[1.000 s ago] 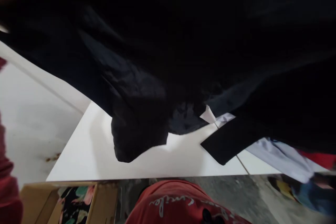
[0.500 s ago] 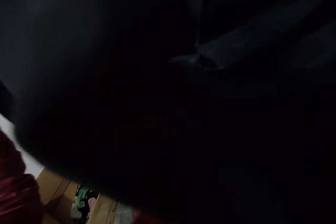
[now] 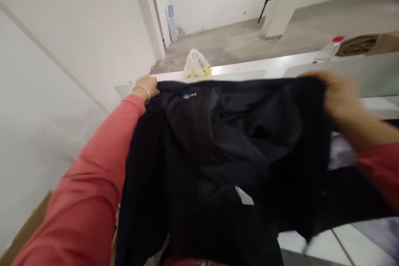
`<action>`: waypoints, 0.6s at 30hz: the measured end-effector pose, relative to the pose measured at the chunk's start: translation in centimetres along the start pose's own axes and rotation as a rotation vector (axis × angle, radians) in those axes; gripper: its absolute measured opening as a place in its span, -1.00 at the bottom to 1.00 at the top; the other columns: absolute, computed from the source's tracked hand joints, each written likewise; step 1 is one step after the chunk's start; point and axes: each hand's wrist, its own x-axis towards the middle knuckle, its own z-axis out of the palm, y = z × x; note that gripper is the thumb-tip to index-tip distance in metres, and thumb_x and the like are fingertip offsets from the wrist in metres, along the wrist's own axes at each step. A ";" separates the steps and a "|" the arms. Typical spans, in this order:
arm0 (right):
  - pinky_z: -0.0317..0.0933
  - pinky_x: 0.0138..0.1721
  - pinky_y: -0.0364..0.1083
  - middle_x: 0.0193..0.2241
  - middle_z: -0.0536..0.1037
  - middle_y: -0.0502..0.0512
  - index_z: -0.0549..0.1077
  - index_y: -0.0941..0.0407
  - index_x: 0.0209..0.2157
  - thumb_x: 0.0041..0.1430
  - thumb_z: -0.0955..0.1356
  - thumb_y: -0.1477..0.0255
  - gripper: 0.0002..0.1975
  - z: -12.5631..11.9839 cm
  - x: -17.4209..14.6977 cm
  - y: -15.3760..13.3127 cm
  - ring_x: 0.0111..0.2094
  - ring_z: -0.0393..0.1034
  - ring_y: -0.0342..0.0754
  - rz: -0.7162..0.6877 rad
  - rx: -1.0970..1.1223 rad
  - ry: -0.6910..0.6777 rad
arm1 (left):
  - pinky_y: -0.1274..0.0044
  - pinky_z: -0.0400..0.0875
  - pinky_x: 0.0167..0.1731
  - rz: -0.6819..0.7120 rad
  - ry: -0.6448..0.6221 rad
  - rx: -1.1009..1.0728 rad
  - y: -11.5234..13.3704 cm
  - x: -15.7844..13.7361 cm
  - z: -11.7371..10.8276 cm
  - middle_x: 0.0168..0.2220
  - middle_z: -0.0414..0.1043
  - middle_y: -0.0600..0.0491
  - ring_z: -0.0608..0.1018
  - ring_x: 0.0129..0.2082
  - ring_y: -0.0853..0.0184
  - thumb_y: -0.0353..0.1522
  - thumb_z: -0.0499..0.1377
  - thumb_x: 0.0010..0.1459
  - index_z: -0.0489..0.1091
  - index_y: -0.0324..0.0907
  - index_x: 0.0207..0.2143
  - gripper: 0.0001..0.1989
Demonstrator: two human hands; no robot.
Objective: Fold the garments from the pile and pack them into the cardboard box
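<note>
A black jacket [image 3: 218, 166] hangs spread out before me, its inside facing me. A small label sits near its upper edge, and a white tag [image 3: 245, 196] shows lower down. My left hand [image 3: 147, 86], with a bangle at the wrist, is closed on the jacket's upper left corner. At the upper right corner my right hand [image 3: 341, 99] grips the cloth, smeared by motion. A dark sleeve stretches out to the lower right.
Beyond the jacket runs a white table [image 3: 274, 63] bearing a white plastic bag [image 3: 197, 64], a bottle with a red cap [image 3: 330, 48] and brown material [image 3: 358, 45]. A pillar [image 3: 277, 12] and a water dispenser [image 3: 171, 25] stand farther back.
Dark cloth filled most of the view before. Now the jacket is held out at arm's length, with both hands, the table and the room visible.
</note>
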 end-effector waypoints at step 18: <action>-0.01 -0.06 0.25 0.06 0.20 0.15 0.23 0.07 0.03 0.17 0.10 0.32 -0.60 10.7 -12.2 -1.0 0.12 -0.10 0.15 -0.402 -0.552 -0.463 | 0.11 -0.05 0.05 0.425 -0.313 -0.230 7.6 -10.2 18.9 0.18 -0.07 -0.01 -0.07 0.18 0.07 -0.14 -0.09 0.11 0.05 -0.12 0.11 -0.48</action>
